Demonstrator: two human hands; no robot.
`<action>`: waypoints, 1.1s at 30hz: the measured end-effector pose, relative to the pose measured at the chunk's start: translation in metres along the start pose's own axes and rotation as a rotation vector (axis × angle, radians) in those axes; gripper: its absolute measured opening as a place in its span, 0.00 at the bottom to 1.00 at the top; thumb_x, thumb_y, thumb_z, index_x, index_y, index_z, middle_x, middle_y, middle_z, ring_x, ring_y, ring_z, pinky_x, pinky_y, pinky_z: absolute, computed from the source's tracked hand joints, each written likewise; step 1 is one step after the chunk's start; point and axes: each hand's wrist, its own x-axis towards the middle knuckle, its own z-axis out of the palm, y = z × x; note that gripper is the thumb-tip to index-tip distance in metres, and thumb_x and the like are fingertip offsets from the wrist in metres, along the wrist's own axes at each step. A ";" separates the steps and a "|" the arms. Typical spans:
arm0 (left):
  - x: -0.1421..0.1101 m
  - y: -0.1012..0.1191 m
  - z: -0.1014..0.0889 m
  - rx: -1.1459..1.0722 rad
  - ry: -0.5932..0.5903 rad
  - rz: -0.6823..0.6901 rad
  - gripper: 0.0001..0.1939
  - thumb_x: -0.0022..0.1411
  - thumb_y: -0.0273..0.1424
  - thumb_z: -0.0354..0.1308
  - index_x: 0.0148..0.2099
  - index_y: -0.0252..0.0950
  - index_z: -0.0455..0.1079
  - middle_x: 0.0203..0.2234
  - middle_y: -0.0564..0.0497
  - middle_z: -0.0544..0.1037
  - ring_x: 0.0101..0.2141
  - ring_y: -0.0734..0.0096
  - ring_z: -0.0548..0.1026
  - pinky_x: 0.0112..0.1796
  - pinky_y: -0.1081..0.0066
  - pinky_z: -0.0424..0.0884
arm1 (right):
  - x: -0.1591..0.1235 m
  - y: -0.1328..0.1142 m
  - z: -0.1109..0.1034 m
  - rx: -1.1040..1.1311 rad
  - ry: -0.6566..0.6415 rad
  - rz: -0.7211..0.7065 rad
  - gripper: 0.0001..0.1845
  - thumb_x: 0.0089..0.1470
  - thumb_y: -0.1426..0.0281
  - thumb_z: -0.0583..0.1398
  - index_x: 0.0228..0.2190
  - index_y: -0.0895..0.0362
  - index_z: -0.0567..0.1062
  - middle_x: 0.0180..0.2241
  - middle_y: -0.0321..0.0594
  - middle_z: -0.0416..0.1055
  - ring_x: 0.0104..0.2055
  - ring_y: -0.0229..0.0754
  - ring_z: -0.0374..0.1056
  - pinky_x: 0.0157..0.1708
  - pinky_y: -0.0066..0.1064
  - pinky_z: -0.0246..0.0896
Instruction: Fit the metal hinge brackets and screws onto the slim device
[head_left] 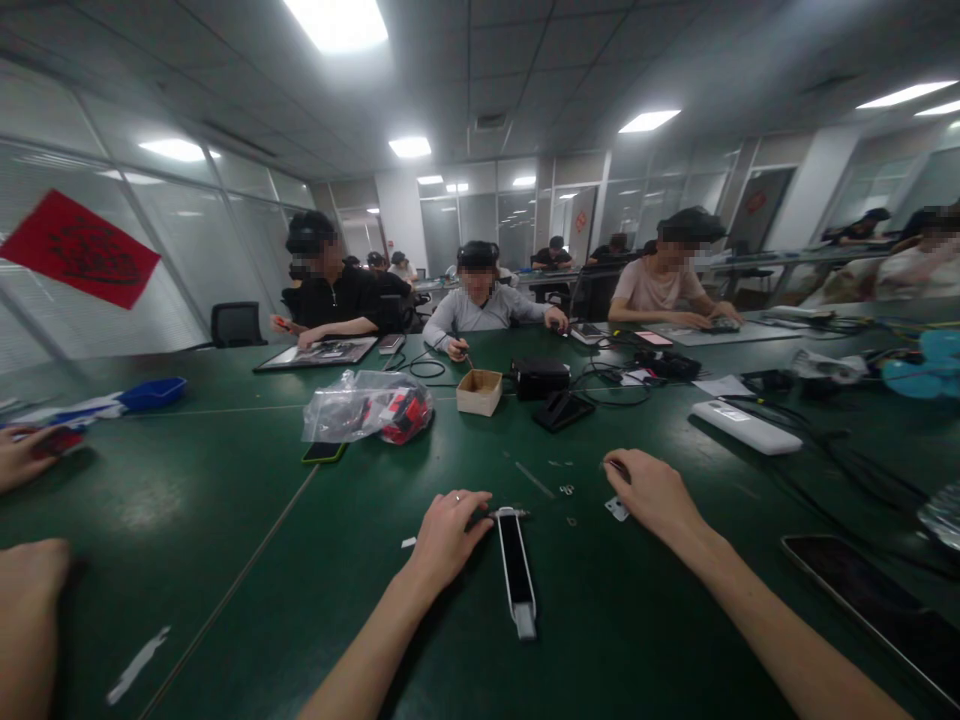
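A narrow strip-shaped thing (516, 570) with a black middle and a white rim lies lengthwise on the green table in front of me. A thin metal piece (517, 513) crosses its far end. My left hand (448, 535), with a ring on one finger, has its thumb and fingertips closed around the left end of that metal piece. Farther right, my right hand (651, 490) rests with curled fingers. Something small and dark shows at its fingertips, too small to name. Under it lies a small pale plate with holes (617, 509). Small metal bits (567, 490) lie between my hands.
Ahead stand a small wooden box (478, 393), a black box (540, 378) and a clear bag with red contents (367, 408). To the right are a white power strip (745, 427), cables and a phone (877, 610). Another person's hand (34, 455) is at left; co-workers sit opposite.
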 end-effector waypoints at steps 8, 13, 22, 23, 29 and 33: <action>-0.006 0.020 -0.016 -0.033 0.122 0.207 0.12 0.63 0.34 0.52 0.48 0.40 0.68 0.39 0.49 0.75 0.40 0.67 0.71 0.42 0.67 0.62 | -0.034 -0.067 0.012 0.486 0.240 -0.295 0.06 0.54 0.69 0.54 0.29 0.56 0.70 0.29 0.40 0.71 0.31 0.40 0.69 0.33 0.32 0.67; -0.009 0.033 -0.019 -0.166 0.182 0.219 0.11 0.64 0.36 0.51 0.44 0.37 0.68 0.34 0.48 0.76 0.35 0.69 0.72 0.40 0.67 0.64 | -0.053 -0.096 0.024 0.692 0.218 -0.571 0.06 0.56 0.71 0.55 0.29 0.55 0.70 0.31 0.40 0.73 0.37 0.40 0.71 0.37 0.32 0.68; -0.004 0.042 -0.022 -0.602 0.112 0.009 0.06 0.59 0.31 0.55 0.37 0.34 0.69 0.31 0.51 0.74 0.31 0.73 0.70 0.33 0.74 0.66 | -0.049 -0.085 0.029 0.771 0.266 -0.650 0.05 0.52 0.76 0.59 0.32 0.55 0.71 0.33 0.39 0.75 0.38 0.39 0.72 0.38 0.30 0.70; -0.004 0.042 -0.021 -0.632 0.113 -0.009 0.06 0.59 0.31 0.56 0.38 0.34 0.70 0.31 0.51 0.75 0.31 0.73 0.71 0.33 0.74 0.66 | -0.049 -0.085 0.029 0.775 0.263 -0.668 0.05 0.52 0.77 0.59 0.32 0.55 0.71 0.33 0.39 0.75 0.38 0.38 0.72 0.38 0.29 0.70; -0.002 0.039 -0.018 -0.858 0.096 -0.050 0.10 0.60 0.35 0.54 0.37 0.33 0.70 0.31 0.48 0.75 0.33 0.71 0.72 0.36 0.73 0.68 | -0.050 -0.090 0.033 0.726 0.220 -0.710 0.04 0.53 0.74 0.59 0.34 0.55 0.71 0.37 0.40 0.74 0.41 0.38 0.71 0.41 0.30 0.69; 0.002 0.033 -0.018 -0.902 0.172 -0.141 0.12 0.60 0.38 0.53 0.37 0.33 0.68 0.27 0.51 0.74 0.27 0.73 0.71 0.30 0.75 0.67 | -0.046 -0.086 0.035 0.590 0.183 -0.642 0.09 0.54 0.72 0.58 0.40 0.55 0.71 0.41 0.42 0.73 0.45 0.41 0.69 0.44 0.36 0.67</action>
